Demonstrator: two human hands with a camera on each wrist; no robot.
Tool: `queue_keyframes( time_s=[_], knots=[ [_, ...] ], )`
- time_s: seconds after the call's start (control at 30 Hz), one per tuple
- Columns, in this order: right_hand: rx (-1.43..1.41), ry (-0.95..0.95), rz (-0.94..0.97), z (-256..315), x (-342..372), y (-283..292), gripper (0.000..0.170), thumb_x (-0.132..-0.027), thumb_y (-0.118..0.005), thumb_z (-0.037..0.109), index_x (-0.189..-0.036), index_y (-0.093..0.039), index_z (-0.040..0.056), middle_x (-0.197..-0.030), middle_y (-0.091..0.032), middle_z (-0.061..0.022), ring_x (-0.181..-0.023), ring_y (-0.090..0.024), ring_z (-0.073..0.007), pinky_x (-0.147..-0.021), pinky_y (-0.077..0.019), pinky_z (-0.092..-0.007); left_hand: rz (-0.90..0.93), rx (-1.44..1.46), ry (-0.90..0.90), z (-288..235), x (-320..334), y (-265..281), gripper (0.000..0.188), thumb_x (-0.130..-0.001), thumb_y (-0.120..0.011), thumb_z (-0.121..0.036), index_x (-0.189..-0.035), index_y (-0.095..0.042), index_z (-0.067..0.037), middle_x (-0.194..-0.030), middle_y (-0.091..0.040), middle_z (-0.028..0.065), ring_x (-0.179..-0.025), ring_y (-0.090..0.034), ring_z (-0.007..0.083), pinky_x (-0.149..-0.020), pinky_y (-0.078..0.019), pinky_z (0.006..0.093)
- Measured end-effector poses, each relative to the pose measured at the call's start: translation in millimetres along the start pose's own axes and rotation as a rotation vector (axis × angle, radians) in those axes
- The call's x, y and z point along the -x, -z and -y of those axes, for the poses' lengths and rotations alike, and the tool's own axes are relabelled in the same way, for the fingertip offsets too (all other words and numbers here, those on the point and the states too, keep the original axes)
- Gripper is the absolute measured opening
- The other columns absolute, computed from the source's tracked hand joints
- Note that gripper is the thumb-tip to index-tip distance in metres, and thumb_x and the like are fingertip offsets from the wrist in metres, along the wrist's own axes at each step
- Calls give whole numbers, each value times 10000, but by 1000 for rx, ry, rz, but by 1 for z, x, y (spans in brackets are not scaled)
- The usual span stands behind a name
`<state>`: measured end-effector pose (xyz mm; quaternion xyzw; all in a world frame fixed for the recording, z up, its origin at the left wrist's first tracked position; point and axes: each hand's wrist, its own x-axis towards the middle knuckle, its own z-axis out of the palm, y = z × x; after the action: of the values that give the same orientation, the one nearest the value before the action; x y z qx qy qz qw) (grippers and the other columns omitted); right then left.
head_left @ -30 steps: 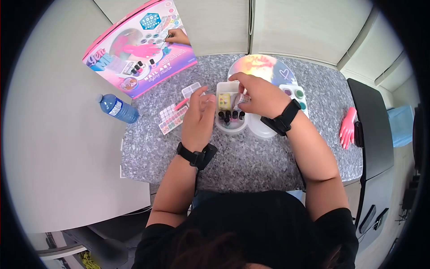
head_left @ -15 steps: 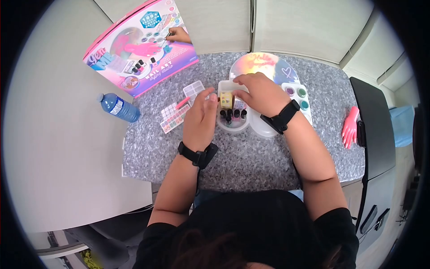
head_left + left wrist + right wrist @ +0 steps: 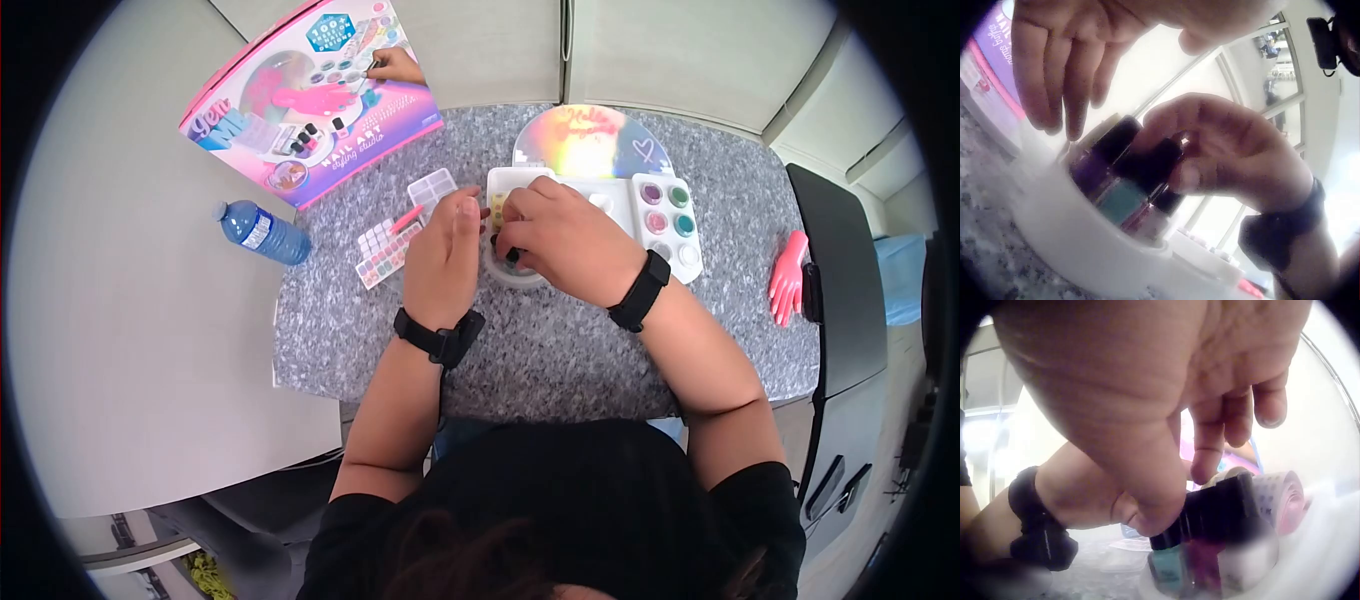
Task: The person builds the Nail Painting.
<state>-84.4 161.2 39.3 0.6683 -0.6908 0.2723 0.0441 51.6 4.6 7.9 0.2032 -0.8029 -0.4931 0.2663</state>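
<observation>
Currently, the person's right hand (image 3: 570, 240) is curling over the white tray (image 3: 1079, 237), its thumb and finger pinching the black cap of a teal nail polish bottle (image 3: 1122, 201). That bottle is sitting inside the tray's rounded front end, with other bottles (image 3: 1205, 565) crowding just beside it and a sticker roll (image 3: 1288, 499) lying near them. From the left, the left hand (image 3: 443, 255) is hanging by the tray with its fingers loosely extended, holding nothing; whether its fingertips are touching the rim, I can't tell. On the speckled table (image 3: 560, 370), a card of small coloured nails (image 3: 390, 262) is lying near the left hand, and pots of colour (image 3: 655, 222) are sitting on the right hand's other side. Farther right, a pink plastic hand (image 3: 788, 280) is resting well apart, while a water bottle (image 3: 265, 236) and a bright box (image 3: 310, 115) are standing off to the left.
</observation>
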Motion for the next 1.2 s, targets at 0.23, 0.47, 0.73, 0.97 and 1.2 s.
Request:
queue_keyframes(
  time_s=[0.23, 0.47, 0.73, 0.97, 1.2],
  knots=[
    [31, -4, 0, 4, 1, 3, 129, -791, -823, 117, -898, -751, 122, -1074, -640, -56, -1097, -597, -288, -979, -524, -425, 6, 53, 0, -4, 3, 0, 642, -1177, -398, -528, -1391, -686, 5, -1216, -781, 219, -1162, -749, 327, -1009, -544, 406],
    [-77, 24, 25, 0, 1, 11, 254, -830, -862, 204, -1042, -752, 117, -1150, -653, -77, -1133, -609, -318, -1010, -514, -447, 53, 48, 11, -5, 3, 4, 709, -1171, -394, -575, -1455, -657, 19, -1306, -756, 211, -1239, -726, 298, -1032, -549, 400],
    [79, -126, -140, -21, 7, 11, 566, -926, -814, 431, -1282, -666, 17, -1215, -686, -180, -1188, -641, -386, -1029, -512, -495, 83, 14, 80, -1, 2, 4, 757, -1158, -393, -618, -1464, -660, 22, -1221, -786, 196, -1098, -768, 244, -937, -597, 348],
    [-32, -353, 50, -20, 9, 17, 596, -1006, -733, 474, -1305, -635, -31, -1191, -716, -253, -1057, -722, -437, -902, -576, -507, 77, 50, 157, -8, 0, 10, 780, -1150, -382, -647, -1434, -686, 13, -1050, -814, 177, -918, -775, 203, -859, -601, 329],
    [-121, -389, 126, -12, 7, 28, 504, -1018, -718, 393, -1252, -645, -47, -1123, -726, -274, -1090, -706, -451, -930, -562, -521, -53, -167, 100, 5, -17, 19, 541, -1091, -613, -494, -1289, -746, -8, -1011, -814, 154, -901, -776, 246, -834, -588, 381]
  ],
)
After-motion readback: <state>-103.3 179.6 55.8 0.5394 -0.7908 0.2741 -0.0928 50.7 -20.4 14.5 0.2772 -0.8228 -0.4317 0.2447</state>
